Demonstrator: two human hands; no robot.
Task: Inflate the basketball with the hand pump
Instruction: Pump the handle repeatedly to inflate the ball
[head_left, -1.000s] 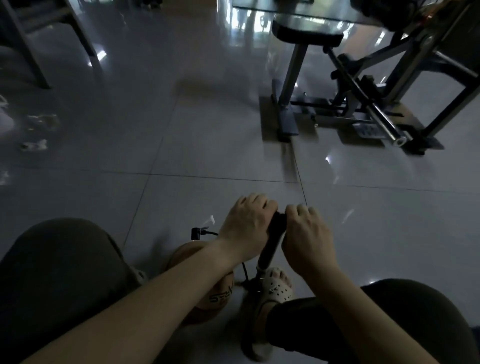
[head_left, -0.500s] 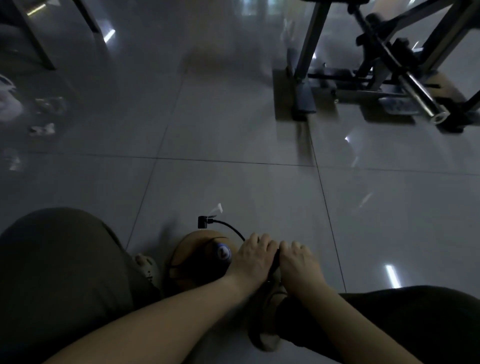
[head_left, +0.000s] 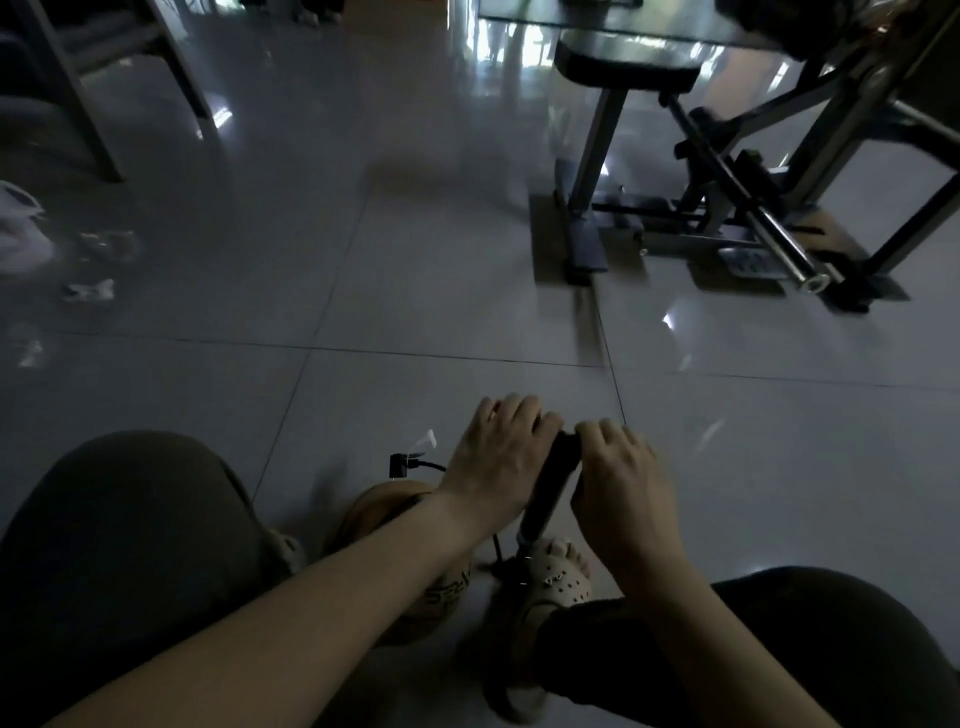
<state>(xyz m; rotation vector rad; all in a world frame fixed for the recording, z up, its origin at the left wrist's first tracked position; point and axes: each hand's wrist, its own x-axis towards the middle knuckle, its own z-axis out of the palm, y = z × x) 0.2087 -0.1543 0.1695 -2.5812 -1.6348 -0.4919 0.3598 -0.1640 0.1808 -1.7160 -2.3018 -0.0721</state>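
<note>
We judge the pumping under way, our left hand (head_left: 498, 457) and right hand (head_left: 618, 483) both curled tight round the hand pump (head_left: 545, 493) handle, with the hose (head_left: 431, 465) reaching the basketball (head_left: 374, 512) at nine o'clock of it, how full we cannot tell.

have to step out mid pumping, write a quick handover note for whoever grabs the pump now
The left hand and right hand both grip the pump handle, one each side; it is raised, with the dark pump barrel showing below.
A sandalled foot sits at the pump's base. The basketball lies on the floor left of the pump, under the left forearm; the hose leads to its top.
Done: pump seems hooked up. Left: push the handle down and pump until firm; the ball's firmness cannot be judged.
</note>
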